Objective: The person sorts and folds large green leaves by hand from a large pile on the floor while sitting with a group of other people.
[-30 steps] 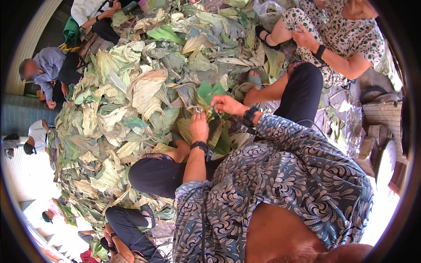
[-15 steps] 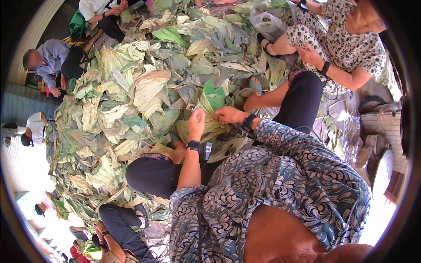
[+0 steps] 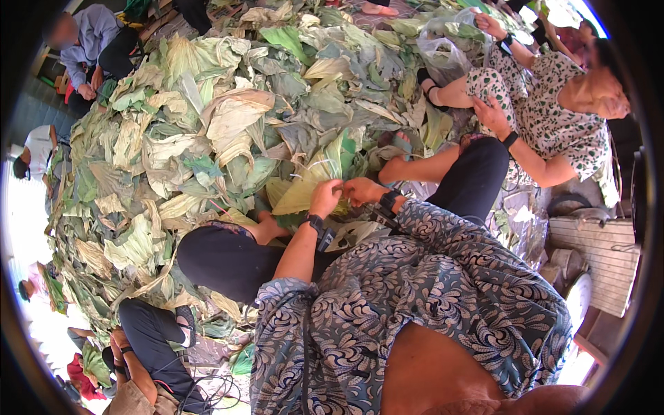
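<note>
My left hand and my right hand are close together above my lap, fingers closed on the lower edge of a large leaf. The leaf is yellow-green and broad, with fan-like veins, and spreads out to the left of my hands. A greener fold stands up beyond my fingers. A thin white strip shows against it; I cannot tell what it is. My fingertips partly hide the gripped edge. Dark bands with small boxes sit on both my wrists.
A wide heap of dry, pale leaves spreads before my feet. At the right sits a person in a leaf-print outfit, beside a clear plastic bag. Others sit around the heap. Cables lie at the lower left.
My left hand has come down and right, nearly meeting my right hand. The leaf's rounded green fold has narrowed, and its yellowish part spreads further left. My view has shifted somewhat.
</note>
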Tool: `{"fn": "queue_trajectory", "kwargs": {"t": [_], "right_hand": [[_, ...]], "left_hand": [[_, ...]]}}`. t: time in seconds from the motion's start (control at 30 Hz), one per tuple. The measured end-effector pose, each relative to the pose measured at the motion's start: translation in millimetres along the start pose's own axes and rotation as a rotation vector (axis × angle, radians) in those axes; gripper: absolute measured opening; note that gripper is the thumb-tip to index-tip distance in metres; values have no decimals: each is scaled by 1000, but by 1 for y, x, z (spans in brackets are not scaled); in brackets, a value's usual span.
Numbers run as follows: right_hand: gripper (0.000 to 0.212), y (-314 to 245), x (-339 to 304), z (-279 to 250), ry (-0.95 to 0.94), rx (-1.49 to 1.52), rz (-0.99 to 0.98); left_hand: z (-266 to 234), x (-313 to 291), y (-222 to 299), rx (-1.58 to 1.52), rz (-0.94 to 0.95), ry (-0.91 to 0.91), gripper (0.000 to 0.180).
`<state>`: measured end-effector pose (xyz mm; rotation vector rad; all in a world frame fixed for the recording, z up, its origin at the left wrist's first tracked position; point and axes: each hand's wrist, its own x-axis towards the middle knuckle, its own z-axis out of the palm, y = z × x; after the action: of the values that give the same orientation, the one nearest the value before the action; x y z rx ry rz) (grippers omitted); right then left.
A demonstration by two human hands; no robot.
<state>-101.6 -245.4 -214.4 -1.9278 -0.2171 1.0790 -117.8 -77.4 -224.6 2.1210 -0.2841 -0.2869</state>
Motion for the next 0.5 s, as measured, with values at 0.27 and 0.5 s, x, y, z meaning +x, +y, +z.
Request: {"fn": "queue_trajectory", "kwargs": {"t": [0.27, 0.5], "right_hand": [[16, -54, -14, 7, 299, -593, -63], [15, -47, -1, -10, 320, -460, -361]], "left_hand": [[7, 1, -10, 166, -49, -34, 25], [12, 9, -7, 48, -122, -27, 19]]}}
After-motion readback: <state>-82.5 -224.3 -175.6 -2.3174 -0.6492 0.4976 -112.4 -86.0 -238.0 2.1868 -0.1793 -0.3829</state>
